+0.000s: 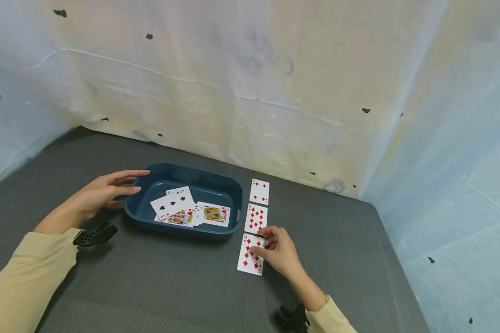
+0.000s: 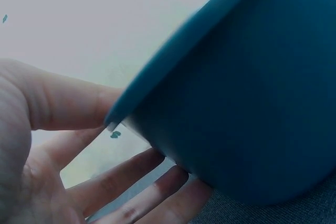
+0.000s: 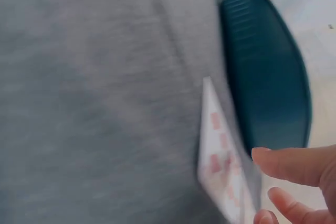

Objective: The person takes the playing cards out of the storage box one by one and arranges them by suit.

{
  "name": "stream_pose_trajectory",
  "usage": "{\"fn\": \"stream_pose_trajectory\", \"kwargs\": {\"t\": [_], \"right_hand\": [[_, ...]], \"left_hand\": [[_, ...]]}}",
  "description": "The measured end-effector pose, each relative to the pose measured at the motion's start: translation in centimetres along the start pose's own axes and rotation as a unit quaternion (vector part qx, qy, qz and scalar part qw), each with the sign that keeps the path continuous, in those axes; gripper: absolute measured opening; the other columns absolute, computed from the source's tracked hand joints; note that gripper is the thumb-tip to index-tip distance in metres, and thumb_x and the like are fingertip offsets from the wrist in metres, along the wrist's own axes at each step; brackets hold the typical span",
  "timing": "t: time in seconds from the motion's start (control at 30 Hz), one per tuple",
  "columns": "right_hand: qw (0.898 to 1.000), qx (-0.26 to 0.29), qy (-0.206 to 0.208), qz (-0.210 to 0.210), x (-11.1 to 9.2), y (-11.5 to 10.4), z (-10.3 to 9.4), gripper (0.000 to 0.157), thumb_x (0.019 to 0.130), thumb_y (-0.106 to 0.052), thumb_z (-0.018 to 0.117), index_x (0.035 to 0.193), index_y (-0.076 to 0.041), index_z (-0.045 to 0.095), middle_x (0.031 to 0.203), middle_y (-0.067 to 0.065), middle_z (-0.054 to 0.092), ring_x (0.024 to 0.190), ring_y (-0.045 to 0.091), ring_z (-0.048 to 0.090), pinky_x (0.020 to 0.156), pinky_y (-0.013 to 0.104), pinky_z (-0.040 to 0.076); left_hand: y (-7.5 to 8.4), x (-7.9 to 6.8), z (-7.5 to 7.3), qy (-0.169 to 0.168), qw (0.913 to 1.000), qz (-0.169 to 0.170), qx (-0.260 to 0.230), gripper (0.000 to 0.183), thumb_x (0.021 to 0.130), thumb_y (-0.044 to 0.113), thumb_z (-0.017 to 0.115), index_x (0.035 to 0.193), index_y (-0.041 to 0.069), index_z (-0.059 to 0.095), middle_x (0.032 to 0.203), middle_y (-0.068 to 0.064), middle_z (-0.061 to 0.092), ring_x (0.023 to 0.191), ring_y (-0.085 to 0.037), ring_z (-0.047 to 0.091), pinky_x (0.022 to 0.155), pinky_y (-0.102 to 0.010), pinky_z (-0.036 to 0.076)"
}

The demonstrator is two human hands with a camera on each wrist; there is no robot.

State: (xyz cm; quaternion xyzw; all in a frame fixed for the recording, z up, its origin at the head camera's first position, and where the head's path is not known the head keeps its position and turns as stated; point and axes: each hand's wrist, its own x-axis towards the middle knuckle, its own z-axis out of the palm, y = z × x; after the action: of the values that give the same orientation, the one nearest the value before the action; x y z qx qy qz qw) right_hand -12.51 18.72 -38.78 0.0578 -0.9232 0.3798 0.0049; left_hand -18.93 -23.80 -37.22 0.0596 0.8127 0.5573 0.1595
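Sleeve (image 1: 33,282) in pale yellow comes in over the tabletop's (image 1: 162,291) left side, black wristband (image 1: 95,235) at the cuff. The left hand (image 1: 102,190) grips the left end of a dark blue tub (image 1: 183,232), thumb over the rim, fingers against the outer wall. It's set nearer the tabletop's far edge than the near one. I'd bet on light, stiff plastic, a bit slick, and the rim's the obvious place to grab. Smooth walls, rounded corners.

Inside, loose playing cards (image 1: 175,203) lie face up, spades and face cards overlapping. Those should be feather-light, bendy and slippery on each other, so pinch one by an edge or corner and don't crease it.

Just past the tub's right end, three diamonds run from the far edge toward the near edge: the four (image 1: 259,191), a middle card (image 1: 256,217), then the nine (image 1: 248,261). All flat, thin and smooth on grey fabric. The right hand (image 1: 281,252) is over the nine's right edge, fingers loosely bent, thumb apart, nothing pinched. Wrist view's blurry, so can't tell if a fingertip touches the card.

Far right, a wrinkled pale sheet (image 1: 450,185) hangs beyond the tabletop's right edge.
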Motion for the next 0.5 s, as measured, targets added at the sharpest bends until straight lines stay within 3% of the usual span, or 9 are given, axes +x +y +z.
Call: {"fn": "stream_pose_trajectory", "kwargs": {"t": [0.3,0.5], "right_hand": [[0.997,0.078,0.009,-0.005,2.0,-2.5,-0.8,0.034,0.078,-0.014,0.079,0.108,-0.003,0.065,0.105,0.018,0.060,0.080,0.019,0.057,0.063,0.023,0.048],[0.993,0.115,0.006,-0.014,3.4,-4.8,-0.9,0.033,0.080,-0.015,0.078,0.109,-0.006,0.066,0.109,0.017,0.064,0.089,0.022,0.060,0.069,0.025,0.050]], "left_hand": [[-0.1,0.1,0.2,0.007,1.0000,0.001,0.002,0.069,0.096,0.036,0.058,0.153,0.016,0.023,0.159,-0.023,0.012,0.138,-0.050,0.023,0.098,-0.075,0.028],[0.0,0.1,0.3,0.009,1.0000,-0.002,0.003,0.070,0.096,0.034,0.058,0.153,0.016,0.022,0.158,-0.023,0.012,0.138,-0.051,0.023,0.098,-0.074,0.029]]}}
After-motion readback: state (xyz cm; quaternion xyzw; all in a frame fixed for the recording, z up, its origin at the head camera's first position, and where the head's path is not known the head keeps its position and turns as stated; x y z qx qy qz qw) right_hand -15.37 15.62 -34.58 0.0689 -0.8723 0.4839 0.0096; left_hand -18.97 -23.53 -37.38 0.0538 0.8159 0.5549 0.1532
